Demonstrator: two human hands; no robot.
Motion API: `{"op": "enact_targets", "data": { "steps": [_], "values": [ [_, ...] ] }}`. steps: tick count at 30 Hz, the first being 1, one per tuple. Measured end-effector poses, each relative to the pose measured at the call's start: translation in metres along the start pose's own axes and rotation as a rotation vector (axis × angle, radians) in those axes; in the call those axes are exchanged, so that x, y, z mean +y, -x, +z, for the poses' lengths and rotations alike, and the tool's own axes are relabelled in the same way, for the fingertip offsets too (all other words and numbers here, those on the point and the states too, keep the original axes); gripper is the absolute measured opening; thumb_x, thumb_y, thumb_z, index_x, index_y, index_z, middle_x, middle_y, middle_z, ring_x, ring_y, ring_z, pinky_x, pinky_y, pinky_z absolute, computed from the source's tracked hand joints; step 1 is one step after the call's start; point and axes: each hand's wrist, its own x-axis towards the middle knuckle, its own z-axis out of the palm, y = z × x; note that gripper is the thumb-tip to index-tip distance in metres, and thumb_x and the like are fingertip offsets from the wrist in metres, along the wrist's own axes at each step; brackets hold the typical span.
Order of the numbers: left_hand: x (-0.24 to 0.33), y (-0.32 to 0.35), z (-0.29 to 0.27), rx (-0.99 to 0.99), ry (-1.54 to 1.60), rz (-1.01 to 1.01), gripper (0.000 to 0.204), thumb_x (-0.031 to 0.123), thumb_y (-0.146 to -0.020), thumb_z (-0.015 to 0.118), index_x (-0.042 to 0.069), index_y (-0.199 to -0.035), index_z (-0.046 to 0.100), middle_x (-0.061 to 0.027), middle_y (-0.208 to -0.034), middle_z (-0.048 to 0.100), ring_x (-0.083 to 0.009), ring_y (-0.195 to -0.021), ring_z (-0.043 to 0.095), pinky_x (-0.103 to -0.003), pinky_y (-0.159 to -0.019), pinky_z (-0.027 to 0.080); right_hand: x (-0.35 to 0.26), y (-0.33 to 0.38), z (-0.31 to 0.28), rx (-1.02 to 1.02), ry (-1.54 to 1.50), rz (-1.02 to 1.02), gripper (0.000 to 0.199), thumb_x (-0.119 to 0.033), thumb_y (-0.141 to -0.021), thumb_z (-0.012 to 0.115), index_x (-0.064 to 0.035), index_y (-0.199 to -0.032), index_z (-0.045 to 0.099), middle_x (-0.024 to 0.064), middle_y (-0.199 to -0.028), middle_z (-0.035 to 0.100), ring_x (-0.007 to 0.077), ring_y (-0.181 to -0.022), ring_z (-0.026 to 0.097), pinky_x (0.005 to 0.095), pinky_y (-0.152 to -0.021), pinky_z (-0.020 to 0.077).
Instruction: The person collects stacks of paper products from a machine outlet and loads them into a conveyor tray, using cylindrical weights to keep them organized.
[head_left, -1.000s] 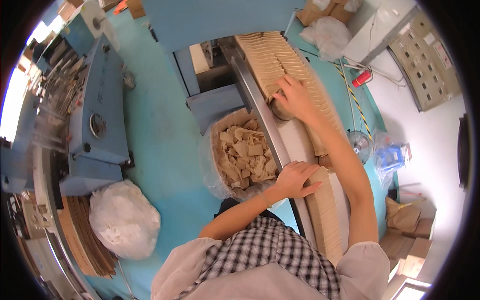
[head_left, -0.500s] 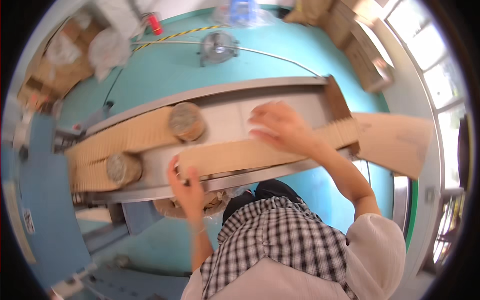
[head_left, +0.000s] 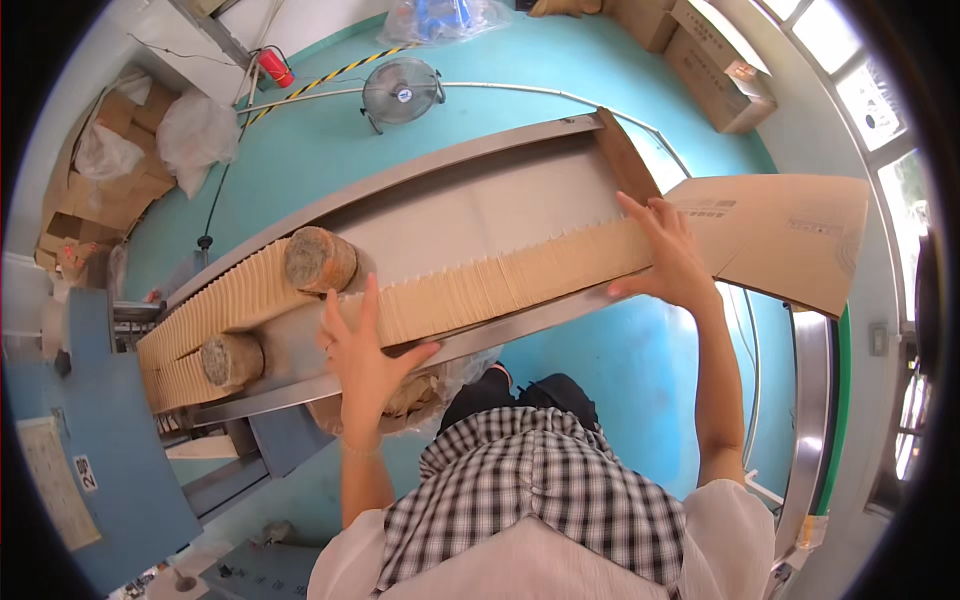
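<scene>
A long row of stacked brown paper pieces (head_left: 510, 282), perhaps folded kraft paper, stands along the near side of a metal trough (head_left: 480, 220). My left hand (head_left: 362, 350) is at the row's left end, fingers spread upward and thumb stretched along its near side. At the right end is my right hand (head_left: 675, 255), fingers apart beyond the row's far edge and thumb on the near rim. Both hands seem to touch the ends. Two round grey-topped weights, one farther (head_left: 320, 260) and one nearer (head_left: 231, 360), rest against more brown paper rows (head_left: 225, 300) at the left.
A blue machine (head_left: 110, 420) adjoins the trough's left end. A cardboard flap (head_left: 770, 235) sticks out past the right end. Below the near rim sits a bag of brown scraps (head_left: 415, 400). A floor fan (head_left: 402, 92), a red extinguisher (head_left: 275, 67) and cardboard boxes (head_left: 715, 70) stand beyond.
My right hand has moved from above the row to its right end, with its fingers spreading. My left hand stays at the left end, fingers now straighter. The whole view has shifted.
</scene>
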Motion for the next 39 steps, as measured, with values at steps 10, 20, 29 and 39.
{"op": "enact_targets", "data": {
  "steps": [10, 20, 29, 39],
  "values": [
    [0.004, 0.009, 0.028, 0.168, 0.052, 0.002, 0.088, 0.047, -0.054, 0.095, 0.023, -0.131, 0.060, -0.0181, -0.148, 0.032, -0.0476, -0.133, 0.033, -0.060, -0.105, 0.035, -0.021, 0.003, 0.032, 0.021, 0.273, 0.004, 0.080, -0.042, -0.055, 0.094, -0.0265, -0.127, 0.064, 0.0101, -0.140, 0.046, 0.0410, -0.128, 0.038, 0.0616, -0.094, 0.0383],
    [0.159, 0.062, -0.068, 0.552, -0.005, 0.361, 0.085, 0.030, -0.059, 0.095, 0.022, -0.135, 0.058, -0.0184, -0.149, 0.037, -0.0420, -0.135, 0.038, -0.054, -0.110, 0.033, -0.003, 0.151, -0.097, 0.690, 0.229, 0.036, 0.067, -0.034, -0.061, 0.091, -0.0292, -0.123, 0.065, 0.0094, -0.135, 0.049, 0.0435, -0.125, 0.039, 0.0620, -0.086, 0.0402],
    [0.397, 0.140, 0.060, 0.242, 0.274, 0.991, 0.079, 0.041, -0.059, 0.092, 0.020, -0.130, 0.064, -0.0200, -0.147, 0.038, -0.0434, -0.136, 0.032, -0.057, -0.109, 0.030, 0.107, 0.428, -0.153, 0.854, 0.472, 0.838, 0.074, -0.022, -0.056, 0.092, -0.0197, -0.124, 0.065, 0.0087, -0.136, 0.052, 0.0370, -0.128, 0.042, 0.0518, -0.105, 0.0371],
    [0.613, 0.257, 0.245, -0.417, 0.477, 1.377, 0.078, 0.043, -0.052, 0.096, 0.028, -0.122, 0.065, -0.0155, -0.142, 0.037, -0.0501, -0.130, 0.030, -0.065, -0.092, 0.038, 0.183, 0.589, -0.139, 0.749, 0.485, 1.630, 0.073, -0.033, -0.061, 0.093, -0.0233, -0.127, 0.063, 0.0036, -0.139, 0.047, 0.0359, -0.134, 0.034, 0.0588, -0.098, 0.0360]
  ]
}}
